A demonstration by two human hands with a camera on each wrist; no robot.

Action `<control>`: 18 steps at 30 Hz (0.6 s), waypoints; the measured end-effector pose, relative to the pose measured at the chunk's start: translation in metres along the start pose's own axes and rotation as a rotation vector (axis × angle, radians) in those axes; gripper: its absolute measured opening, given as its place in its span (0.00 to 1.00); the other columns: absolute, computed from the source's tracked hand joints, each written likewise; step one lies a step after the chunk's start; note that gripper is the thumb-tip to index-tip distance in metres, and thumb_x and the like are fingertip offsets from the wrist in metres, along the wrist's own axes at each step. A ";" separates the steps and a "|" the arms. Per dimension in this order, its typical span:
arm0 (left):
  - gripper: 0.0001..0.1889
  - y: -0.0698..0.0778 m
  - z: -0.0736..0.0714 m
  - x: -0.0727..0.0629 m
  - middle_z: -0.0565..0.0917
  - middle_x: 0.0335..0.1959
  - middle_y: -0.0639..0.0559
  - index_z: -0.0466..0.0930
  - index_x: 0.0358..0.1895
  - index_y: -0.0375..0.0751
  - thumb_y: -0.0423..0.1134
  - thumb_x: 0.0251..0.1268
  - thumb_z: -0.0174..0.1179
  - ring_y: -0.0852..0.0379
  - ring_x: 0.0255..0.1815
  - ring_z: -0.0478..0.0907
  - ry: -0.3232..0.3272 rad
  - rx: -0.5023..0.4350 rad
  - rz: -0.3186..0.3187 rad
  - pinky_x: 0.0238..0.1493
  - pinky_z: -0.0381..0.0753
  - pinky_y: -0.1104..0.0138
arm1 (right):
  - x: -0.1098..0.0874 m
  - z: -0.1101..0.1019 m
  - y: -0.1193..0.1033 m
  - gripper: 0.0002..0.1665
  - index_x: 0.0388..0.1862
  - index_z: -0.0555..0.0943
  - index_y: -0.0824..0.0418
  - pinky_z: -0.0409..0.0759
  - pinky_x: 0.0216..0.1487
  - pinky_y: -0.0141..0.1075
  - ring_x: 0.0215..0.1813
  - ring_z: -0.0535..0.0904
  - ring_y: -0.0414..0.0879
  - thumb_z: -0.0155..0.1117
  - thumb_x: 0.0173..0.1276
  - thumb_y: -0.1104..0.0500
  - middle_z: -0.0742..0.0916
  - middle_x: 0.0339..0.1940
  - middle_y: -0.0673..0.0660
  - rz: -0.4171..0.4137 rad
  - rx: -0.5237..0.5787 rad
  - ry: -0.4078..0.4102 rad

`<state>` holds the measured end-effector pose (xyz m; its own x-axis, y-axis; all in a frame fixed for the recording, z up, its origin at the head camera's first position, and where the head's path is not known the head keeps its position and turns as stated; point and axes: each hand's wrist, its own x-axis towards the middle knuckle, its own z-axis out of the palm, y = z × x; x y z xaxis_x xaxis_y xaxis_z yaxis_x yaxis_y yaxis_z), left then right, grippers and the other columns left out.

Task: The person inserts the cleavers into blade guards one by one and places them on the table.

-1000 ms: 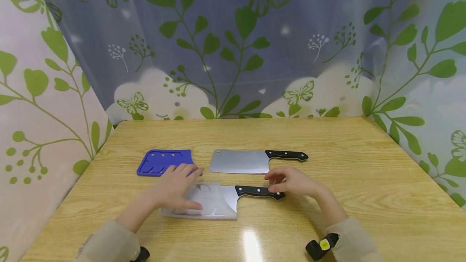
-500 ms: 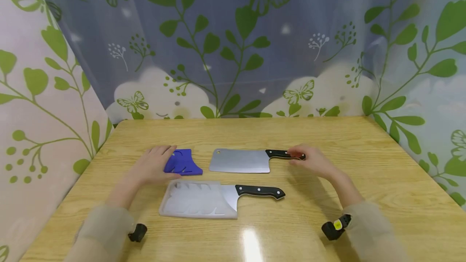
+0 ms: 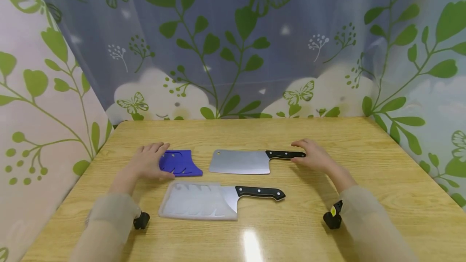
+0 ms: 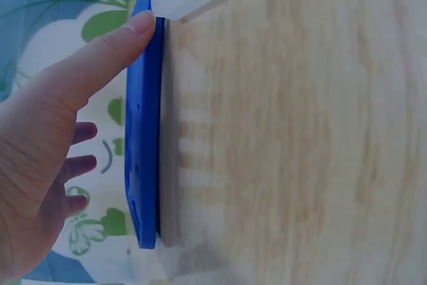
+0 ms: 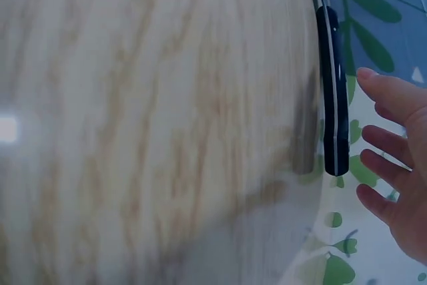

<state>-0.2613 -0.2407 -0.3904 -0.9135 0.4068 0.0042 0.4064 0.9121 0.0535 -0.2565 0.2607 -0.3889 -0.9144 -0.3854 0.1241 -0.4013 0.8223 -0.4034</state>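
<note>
In the head view a blue plastic blade guard [image 3: 185, 162] lies flat on the table, its left end covered by my left hand [image 3: 142, 164]. The left wrist view has the thumb [image 4: 141, 23] at the near edge of the guard [image 4: 144, 118], the other fingers spread beyond it. To the right lies a bare cleaver [image 3: 238, 161]. My right hand [image 3: 316, 157] is at the end of its black handle [image 3: 282, 154], fingers loosely extended; the right wrist view has them apart from the handle [image 5: 335, 98]. Nearer lies a second cleaver [image 3: 259, 191] in a translucent white guard [image 3: 198, 201].
The wooden table [image 3: 276, 233] ends at the back against a leaf-patterned curtain [image 3: 225, 51]. Similar patterned cloth [image 3: 47, 92] hangs at both sides. A small black camera [image 3: 332, 219] sits at the right wrist, another black camera [image 3: 141, 220] at the left.
My left hand has moved from the white guard back to the blue guard's left end. My right hand has gone from the near cleaver's handle to the far one's. Neither cleaver has visibly shifted.
</note>
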 end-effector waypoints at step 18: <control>0.58 -0.004 0.007 0.010 0.61 0.65 0.31 0.55 0.70 0.34 0.73 0.39 0.58 0.31 0.65 0.57 -0.133 -0.040 -0.007 0.59 0.52 0.37 | 0.014 0.010 0.001 0.29 0.57 0.73 0.69 0.70 0.54 0.52 0.52 0.74 0.60 0.66 0.60 0.56 0.79 0.49 0.66 -0.093 -0.239 -0.134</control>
<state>-0.2718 -0.2405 -0.3980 -0.9048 0.4058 -0.1288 0.3964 0.9134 0.0930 -0.2695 0.2520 -0.3972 -0.8641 -0.5028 0.0233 -0.4992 0.8500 -0.1683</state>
